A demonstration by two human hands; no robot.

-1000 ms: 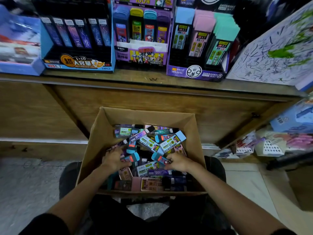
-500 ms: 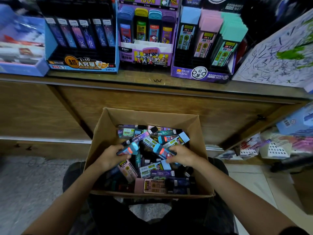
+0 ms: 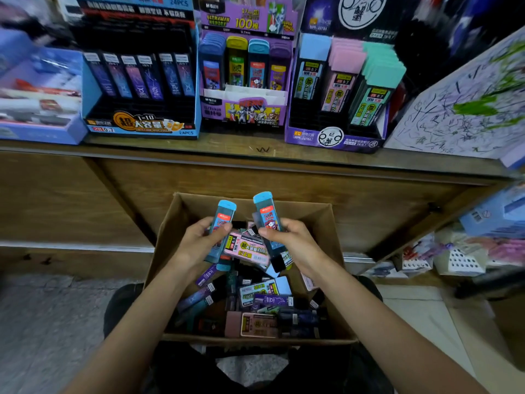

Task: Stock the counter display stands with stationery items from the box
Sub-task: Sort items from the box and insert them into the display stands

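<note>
Both our hands have lifted out of the box (image 3: 326, 223); left hand (image 3: 196, 245) grips one blue lead case (image 3: 223, 223), right hand (image 3: 292, 243) grips another (image 3: 267, 214), frame centre, below worktop (image 3: 170, 146) stands.

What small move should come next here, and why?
Probably lift both toward the middle purple stand: the left hand and right hand each grip a blue-capped case over the box, matching that stand's blue-capped row.

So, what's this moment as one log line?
left hand grips blue-capped case | right hand grips second blue-capped case | both over cardboard box
</note>
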